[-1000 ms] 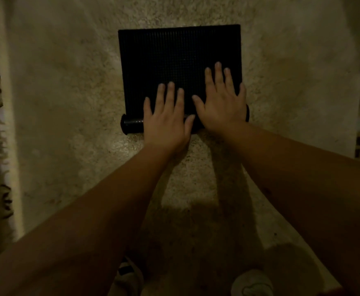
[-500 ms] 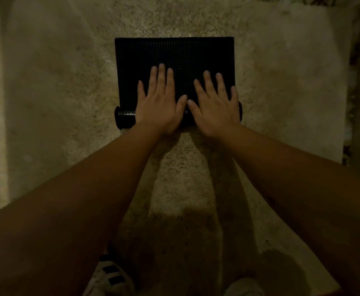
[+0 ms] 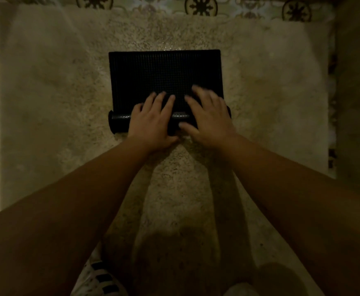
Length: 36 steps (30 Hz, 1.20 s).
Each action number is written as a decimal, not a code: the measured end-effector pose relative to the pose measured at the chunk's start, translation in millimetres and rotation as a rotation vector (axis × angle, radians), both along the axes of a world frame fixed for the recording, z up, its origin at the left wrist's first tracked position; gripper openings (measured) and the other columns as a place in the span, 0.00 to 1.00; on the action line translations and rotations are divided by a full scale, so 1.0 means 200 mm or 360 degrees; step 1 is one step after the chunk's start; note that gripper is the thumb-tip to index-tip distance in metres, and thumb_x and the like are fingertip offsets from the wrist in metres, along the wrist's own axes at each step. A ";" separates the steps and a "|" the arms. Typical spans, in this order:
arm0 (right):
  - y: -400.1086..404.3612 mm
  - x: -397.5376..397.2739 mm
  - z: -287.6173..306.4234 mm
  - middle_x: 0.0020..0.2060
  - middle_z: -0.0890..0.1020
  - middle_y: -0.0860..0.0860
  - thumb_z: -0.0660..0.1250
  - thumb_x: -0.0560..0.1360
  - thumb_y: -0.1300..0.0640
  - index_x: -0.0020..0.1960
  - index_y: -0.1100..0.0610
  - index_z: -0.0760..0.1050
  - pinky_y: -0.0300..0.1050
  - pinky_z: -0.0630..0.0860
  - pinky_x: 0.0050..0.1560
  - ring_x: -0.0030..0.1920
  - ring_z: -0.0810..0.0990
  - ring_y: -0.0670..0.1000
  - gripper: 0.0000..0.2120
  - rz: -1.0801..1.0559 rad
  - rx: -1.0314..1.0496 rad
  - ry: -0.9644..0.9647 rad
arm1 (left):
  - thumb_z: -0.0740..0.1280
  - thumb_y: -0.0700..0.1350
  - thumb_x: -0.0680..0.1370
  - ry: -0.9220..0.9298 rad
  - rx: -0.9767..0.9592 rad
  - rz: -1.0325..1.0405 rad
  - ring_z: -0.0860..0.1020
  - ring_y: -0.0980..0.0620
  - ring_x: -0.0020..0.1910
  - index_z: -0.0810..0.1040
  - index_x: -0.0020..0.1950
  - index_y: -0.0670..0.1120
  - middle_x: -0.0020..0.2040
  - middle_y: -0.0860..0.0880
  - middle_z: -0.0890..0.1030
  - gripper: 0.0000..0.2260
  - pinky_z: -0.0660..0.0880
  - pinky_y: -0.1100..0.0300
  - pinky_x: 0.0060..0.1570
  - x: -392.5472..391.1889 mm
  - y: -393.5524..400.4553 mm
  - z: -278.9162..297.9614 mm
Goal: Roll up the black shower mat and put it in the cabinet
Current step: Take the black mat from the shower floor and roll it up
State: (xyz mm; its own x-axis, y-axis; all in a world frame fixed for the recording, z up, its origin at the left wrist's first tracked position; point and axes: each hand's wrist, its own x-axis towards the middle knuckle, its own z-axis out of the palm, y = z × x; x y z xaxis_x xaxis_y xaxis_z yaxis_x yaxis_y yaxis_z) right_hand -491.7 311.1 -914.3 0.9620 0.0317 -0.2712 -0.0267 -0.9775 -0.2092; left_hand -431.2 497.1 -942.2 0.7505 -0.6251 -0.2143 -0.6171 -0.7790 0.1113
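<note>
The black shower mat [image 3: 164, 73] lies on a shaggy cream rug, its near part wound into a roll [image 3: 120, 122] and its far part still flat. My left hand [image 3: 153, 122] curls over the middle of the roll, fingers bent onto the flat part. My right hand [image 3: 209, 118] covers the roll's right half, thumb on the near side, fingers over the top and blurred. Both hands grip the roll. No cabinet is in view.
The cream rug [image 3: 46, 103] spreads wide on all sides of the mat. Patterned floor tiles [image 3: 200, 5] show beyond its far edge. A striped shoe [image 3: 102, 280] and another shoe [image 3: 241, 290] stand at the bottom edge. The scene is dim.
The hands went from lying flat with straight fingers to curling around the roll. The flat part of the mat has grown shorter as the roll thickened.
</note>
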 end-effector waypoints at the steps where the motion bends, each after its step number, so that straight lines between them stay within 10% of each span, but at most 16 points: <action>1: -0.03 -0.07 0.01 0.75 0.62 0.58 0.61 0.76 0.36 0.78 0.53 0.59 0.59 0.56 0.71 0.72 0.60 0.61 0.36 0.0126 -0.0015 0.0009 | 0.64 0.73 0.67 -0.0042 0.0002 0.0002 0.63 0.40 0.71 0.54 0.78 0.49 0.74 0.42 0.64 0.47 0.64 0.42 0.63 -0.01 0.00 0.00; 7: -0.02 0.01 0.03 0.64 0.74 0.60 0.63 0.77 0.59 0.74 0.57 0.66 0.56 0.72 0.51 0.59 0.72 0.63 0.25 0.0238 -0.0151 -0.0040 | 0.69 0.65 0.70 -0.0044 0.0018 0.0047 0.72 0.40 0.59 0.63 0.71 0.45 0.61 0.42 0.74 0.38 0.68 0.45 0.54 0.03 -0.01 0.02; 18: 0.09 -0.17 0.16 0.55 0.74 0.57 0.64 0.76 0.55 0.69 0.51 0.72 0.54 0.76 0.52 0.55 0.75 0.61 0.21 0.0305 -0.0034 0.0445 | 0.71 0.61 0.70 0.0299 -0.0018 0.0053 0.73 0.41 0.52 0.69 0.59 0.49 0.53 0.43 0.75 0.25 0.70 0.47 0.47 -0.29 0.12 0.10; 25: 0.11 -0.18 0.17 0.54 0.74 0.57 0.66 0.75 0.51 0.67 0.50 0.74 0.55 0.76 0.53 0.56 0.74 0.60 0.20 0.0212 -0.0016 0.0472 | 0.50 0.69 0.76 0.0077 -0.0111 0.0355 0.71 0.41 0.54 0.81 0.52 0.52 0.53 0.45 0.77 0.28 0.64 0.46 0.50 -0.32 0.12 0.09; 29: 0.13 -0.17 0.16 0.54 0.74 0.56 0.67 0.75 0.55 0.65 0.49 0.75 0.55 0.76 0.55 0.57 0.74 0.59 0.19 0.0156 -0.0005 0.0551 | 0.47 0.68 0.77 0.0107 -0.0134 0.0453 0.58 0.42 0.74 0.61 0.76 0.48 0.76 0.42 0.63 0.34 0.60 0.41 0.65 -0.32 0.10 0.03; 36: 0.08 -0.15 0.09 0.69 0.70 0.56 0.60 0.77 0.36 0.75 0.51 0.66 0.57 0.66 0.69 0.70 0.65 0.58 0.31 -0.0068 0.0396 0.0442 | 0.42 0.69 0.76 0.0228 -0.0058 0.0495 0.47 0.44 0.78 0.49 0.80 0.48 0.80 0.44 0.50 0.37 0.51 0.39 0.72 -0.26 0.08 0.03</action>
